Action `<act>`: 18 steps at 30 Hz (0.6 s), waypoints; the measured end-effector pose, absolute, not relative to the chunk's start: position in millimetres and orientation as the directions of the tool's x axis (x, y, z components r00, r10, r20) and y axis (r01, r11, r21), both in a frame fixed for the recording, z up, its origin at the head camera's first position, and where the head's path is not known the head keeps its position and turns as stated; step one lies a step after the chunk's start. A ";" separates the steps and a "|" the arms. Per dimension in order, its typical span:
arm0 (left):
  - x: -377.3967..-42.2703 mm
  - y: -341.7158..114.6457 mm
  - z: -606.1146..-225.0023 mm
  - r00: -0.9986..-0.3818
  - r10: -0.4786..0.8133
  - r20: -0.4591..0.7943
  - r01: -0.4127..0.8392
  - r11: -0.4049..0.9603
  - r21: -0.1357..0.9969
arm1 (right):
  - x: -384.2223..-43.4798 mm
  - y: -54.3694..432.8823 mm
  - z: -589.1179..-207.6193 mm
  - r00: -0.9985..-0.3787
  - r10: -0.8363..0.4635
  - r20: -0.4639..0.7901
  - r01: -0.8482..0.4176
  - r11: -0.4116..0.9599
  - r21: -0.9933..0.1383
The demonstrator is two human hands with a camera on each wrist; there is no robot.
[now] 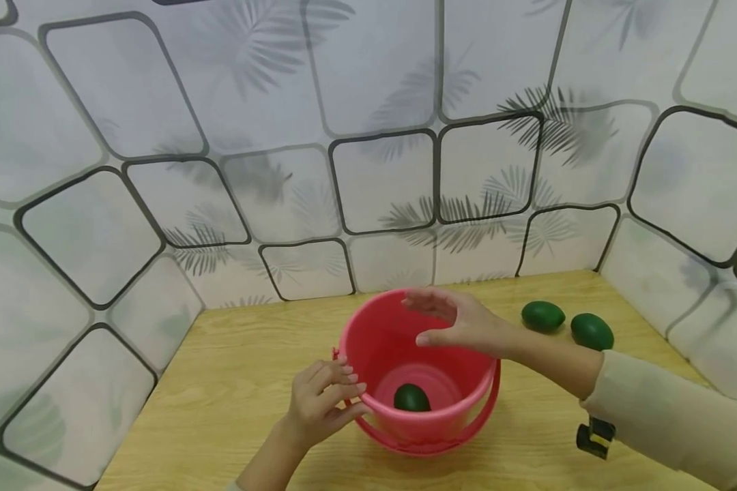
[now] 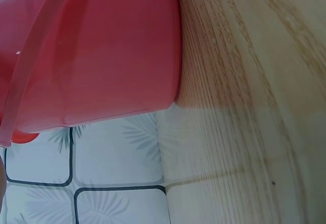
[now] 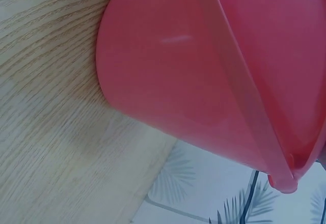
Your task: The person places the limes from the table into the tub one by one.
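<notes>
Fingers (image 1: 344,391) of the left hand (image 1: 319,402) rested, slightly bent, at the near-left rim of the red bucket (image 1: 368,344); whether they pinched its wall could not be told. Those of the right hand (image 1: 467,326) were extended, thumb apart, and held nothing above the bucket's mouth. Inside, a green ovoid (image 1: 410,395) lay low toward the front, partly hidden by the rim. The step in hand was judged to be release into the bucket; the next move would call for lifting the right hand clear of the rim. The handle (image 1: 490,408) hung round the front. A second ovoid (image 1: 543,316) and a third ovoid (image 1: 592,331) lay near the worktop's (image 1: 252,354) right edge, beyond the right forearm. Patterned wall covering (image 1: 381,184) limited reach behind and at right; more open room lay left of the bucket.
</notes>
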State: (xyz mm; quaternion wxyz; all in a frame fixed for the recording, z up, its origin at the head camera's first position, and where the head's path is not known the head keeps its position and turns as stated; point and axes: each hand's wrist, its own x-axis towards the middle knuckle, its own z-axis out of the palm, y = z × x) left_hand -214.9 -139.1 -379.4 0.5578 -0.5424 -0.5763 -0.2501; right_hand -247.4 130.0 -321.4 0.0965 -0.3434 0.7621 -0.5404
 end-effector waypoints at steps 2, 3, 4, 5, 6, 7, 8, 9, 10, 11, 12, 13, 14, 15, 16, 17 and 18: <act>-215.5 -138.2 -379.1 0.214 0.344 0.914 0.905 0.283 -0.318 | -247.0 132.5 -321.8 -0.750 -0.619 0.232 -0.427 0.187 -0.885; -215.8 -137.7 -379.0 0.215 0.343 0.914 0.905 0.281 -0.318 | -246.9 133.8 -321.8 -0.750 -0.617 0.237 -0.430 0.184 -0.884; -215.7 -137.8 -379.1 0.214 0.341 0.915 0.905 0.282 -0.317 | -247.0 134.4 -321.8 -0.749 -0.617 0.240 -0.434 0.184 -0.882; -215.7 -137.9 -379.3 0.215 0.339 0.916 0.906 0.282 -0.317 | -247.1 135.1 -321.8 -0.750 -0.616 0.243 -0.436 0.184 -0.881; -215.7 -138.0 -379.5 0.215 0.339 0.916 0.906 0.281 -0.317 | -247.3 136.0 -321.9 -0.751 -0.613 0.246 -0.438 0.183 -0.880; -215.6 -138.0 -379.7 0.214 0.339 0.916 0.906 0.281 -0.316 | -247.7 137.1 -322.3 -0.751 -0.612 0.249 -0.441 0.183 -0.879; -215.6 -138.1 -380.0 0.213 0.339 0.916 0.907 0.281 -0.315 | -248.1 138.4 -322.8 -0.752 -0.611 0.250 -0.441 0.183 -0.879; -215.5 -138.1 -380.2 0.211 0.339 0.917 0.907 0.281 -0.313 | -248.5 139.6 -323.4 -0.753 -0.609 0.249 -0.441 0.186 -0.878; -215.4 -138.1 -380.4 0.210 0.338 0.917 0.908 0.280 -0.312 | -248.8 140.8 -323.9 -0.754 -0.607 0.249 -0.443 0.191 -0.876; -215.4 -138.1 -380.6 0.210 0.338 0.917 0.908 0.281 -0.311 | -249.2 142.0 -324.5 -0.753 -0.608 0.251 -0.446 0.191 -0.874; -215.3 -138.2 -380.8 0.210 0.337 0.918 0.908 0.281 -0.311 | -249.5 143.0 -324.9 -0.750 -0.611 0.253 -0.450 0.191 -0.872; -215.3 -138.2 -380.9 0.211 0.336 0.918 0.908 0.282 -0.311 | -249.7 144.2 -325.2 -0.748 -0.613 0.254 -0.453 0.191 -0.871; -215.3 -138.2 -380.9 0.211 0.335 0.918 0.908 0.282 -0.311 | -249.7 145.6 -325.2 -0.748 -0.613 0.255 -0.454 0.191 -0.870; -215.2 -138.2 -381.0 0.211 0.334 0.919 0.908 0.282 -0.311 | -249.7 146.9 -325.2 -0.746 -0.614 0.258 -0.455 0.187 -0.871; -215.2 -138.1 -381.0 0.211 0.333 0.919 0.908 0.282 -0.311 | -249.7 148.2 -325.1 -0.745 -0.614 0.260 -0.456 0.185 -0.871; -215.1 -138.1 -381.1 0.211 0.333 0.919 0.908 0.282 -0.311 | -249.8 149.4 -324.8 -0.744 -0.615 0.262 -0.456 0.181 -0.871; -215.1 -138.1 -381.1 0.212 0.332 0.919 0.908 0.281 -0.310 | -249.7 150.6 -324.5 -0.745 -0.613 0.262 -0.454 0.178 -0.873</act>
